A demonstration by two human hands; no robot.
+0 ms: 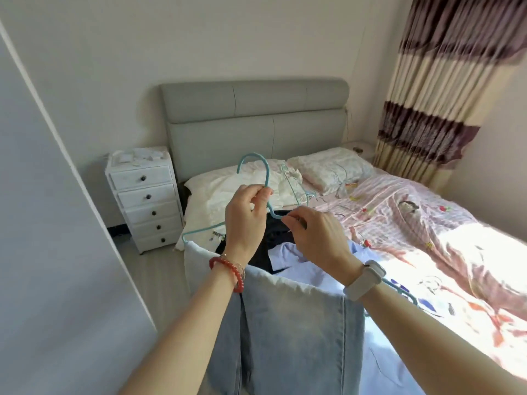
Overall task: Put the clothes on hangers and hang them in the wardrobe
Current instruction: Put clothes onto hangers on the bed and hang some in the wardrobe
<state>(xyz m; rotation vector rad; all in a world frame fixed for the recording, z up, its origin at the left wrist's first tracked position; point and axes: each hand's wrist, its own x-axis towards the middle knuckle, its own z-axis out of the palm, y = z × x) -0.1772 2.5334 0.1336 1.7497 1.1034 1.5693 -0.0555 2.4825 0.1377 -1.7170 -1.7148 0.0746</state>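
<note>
The left hand is gripping the neck of the teal hanger below its hook. The right hand is pinching the hanger's shoulder. Light blue jeans are hanging folded over its bar, above the bed.

We are in a home bedroom. We see a bed with a padded headboard and pillows, a drawer chest beside it, and a curtain.
</note>
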